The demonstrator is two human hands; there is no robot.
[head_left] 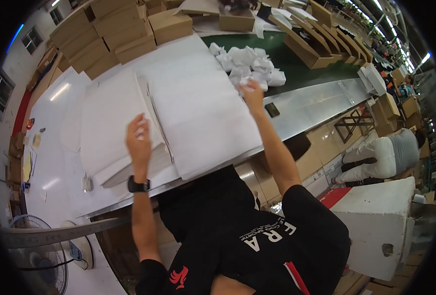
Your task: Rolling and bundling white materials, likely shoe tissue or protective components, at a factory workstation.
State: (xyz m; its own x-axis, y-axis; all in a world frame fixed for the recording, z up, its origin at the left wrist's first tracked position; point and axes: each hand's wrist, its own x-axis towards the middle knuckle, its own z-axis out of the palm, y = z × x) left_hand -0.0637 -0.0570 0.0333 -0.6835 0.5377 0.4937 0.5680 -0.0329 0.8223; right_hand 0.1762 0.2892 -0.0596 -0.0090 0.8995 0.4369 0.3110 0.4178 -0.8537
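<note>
My right hand is at the near edge of a pile of crumpled white paper wads, its fingers closed on one wad that partly hides behind them. My left hand hovers over a stack of white paper sheets, with fingers loosely bent and apart. Small white patches show on its fingers; I cannot make out whether they are coverings. A dark watch sits on my left wrist. Between my hands lies a second broad stack of white sheets, flat and reaching the table's front edge.
Cardboard boxes are piled at the back left. Open cardboard trays stand on a green surface at the back right. A small dark block rests on the metal edge. A fan is at the lower left; another person bends over at the right.
</note>
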